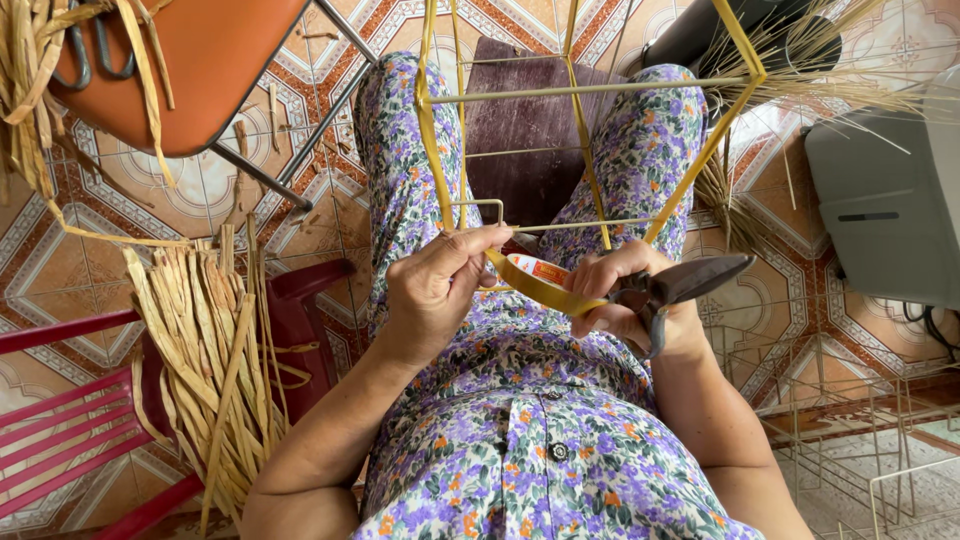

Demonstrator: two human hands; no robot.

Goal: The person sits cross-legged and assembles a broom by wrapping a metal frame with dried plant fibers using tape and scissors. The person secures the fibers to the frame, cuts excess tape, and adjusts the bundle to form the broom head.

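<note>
A wire box frame [590, 90] stands on my lap, some of its bars wrapped in yellow strip. My left hand [432, 290] pinches a flat yellow strip [540, 292] where it meets the frame's near bar. My right hand [630, 300] grips the other end of that strip and also holds dark metal scissors [690, 282], blades pointing right. A small white and orange tube [535, 268] lies just behind the strip, between my hands.
A bundle of dried flat straw [215, 350] rests on a red chair [70, 420] at left. An orange seat [190, 60] with more straw hangs top left. A grey box [880, 200] stands right; bare wire frames [860, 440] lie bottom right.
</note>
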